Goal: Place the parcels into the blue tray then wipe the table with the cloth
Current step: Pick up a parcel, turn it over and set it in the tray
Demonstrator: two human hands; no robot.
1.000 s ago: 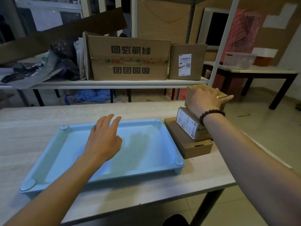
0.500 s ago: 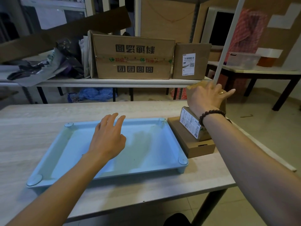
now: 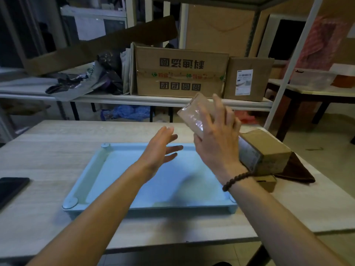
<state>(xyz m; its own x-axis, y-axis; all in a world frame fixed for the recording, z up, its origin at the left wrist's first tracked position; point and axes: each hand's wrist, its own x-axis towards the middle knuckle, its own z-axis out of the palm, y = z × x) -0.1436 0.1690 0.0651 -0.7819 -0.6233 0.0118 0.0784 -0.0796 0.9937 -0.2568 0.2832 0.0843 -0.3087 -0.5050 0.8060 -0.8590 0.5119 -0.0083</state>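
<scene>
1. The right hand (image 3: 217,143) is in the middle of the frame, just above the far right part of the blue tray (image 3: 90,177). Its fingers (image 3: 221,108) are wrapped around a small brown parcel (image 3: 194,114) with shiny tape on it. The parcel is tilted and up in the air, touching nothing but the hand.

2. The left hand (image 3: 159,148) is over the middle of the tray. It is spread flat and holds nothing.

3. To do this step well, I think the parcel should go down flat into a far corner of the tray. That leaves room for the others. The left hand could press on the tray rim so the tray does not slide.

4. The tray has no parcels in it yet.

5. Counting parcels: one is in the hand. Two more sit at the right of the frame, just beside the tray. A box with a label (image 3: 267,152) lies on top of a flat brown box (image 3: 267,182). The arm hides part of that stack, so there may be more that I cannot see.

6. There is one tray and one table (image 3: 48,150).

7. There is one dark brown cloth (image 3: 297,171). It lies on the table at the right, partly under the stack. It is for wiping later.

8. One black phone (image 3: 11,187) lies at the left edge of the frame.
</scene>
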